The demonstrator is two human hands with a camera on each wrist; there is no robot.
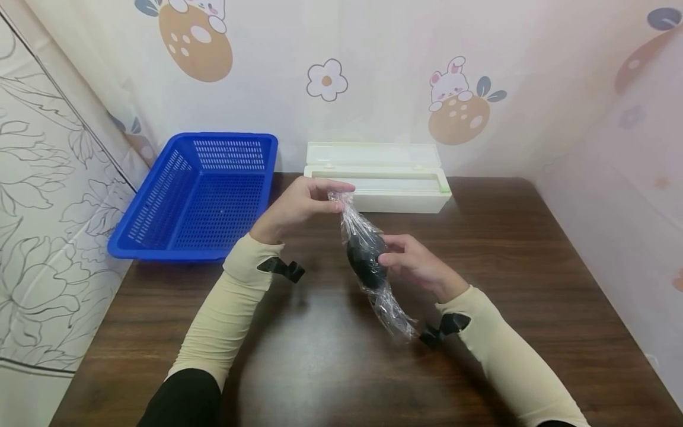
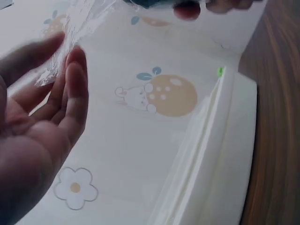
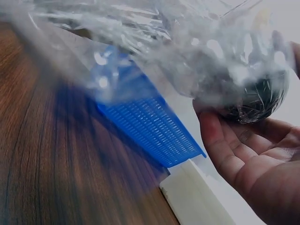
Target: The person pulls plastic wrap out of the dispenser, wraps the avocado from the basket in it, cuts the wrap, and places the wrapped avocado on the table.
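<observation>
A dark, rounded oval thing wrapped in clear cling film hangs tilted above the table; its exact kind is hard to tell through the film. My left hand pinches the gathered upper end of the cling film between thumb and fingers. From the right side, my right hand grips the wrapped dark thing, its fingers curled around it in the right wrist view. A loose tail of film trails down toward the right wrist. Behind the hands stands a white cling film dispenser box with its lid raised.
A blue plastic basket with slotted sides stands at the back left of the brown wooden table. Patterned curtains hang along the back and sides. Black camera straps circle both wrists.
</observation>
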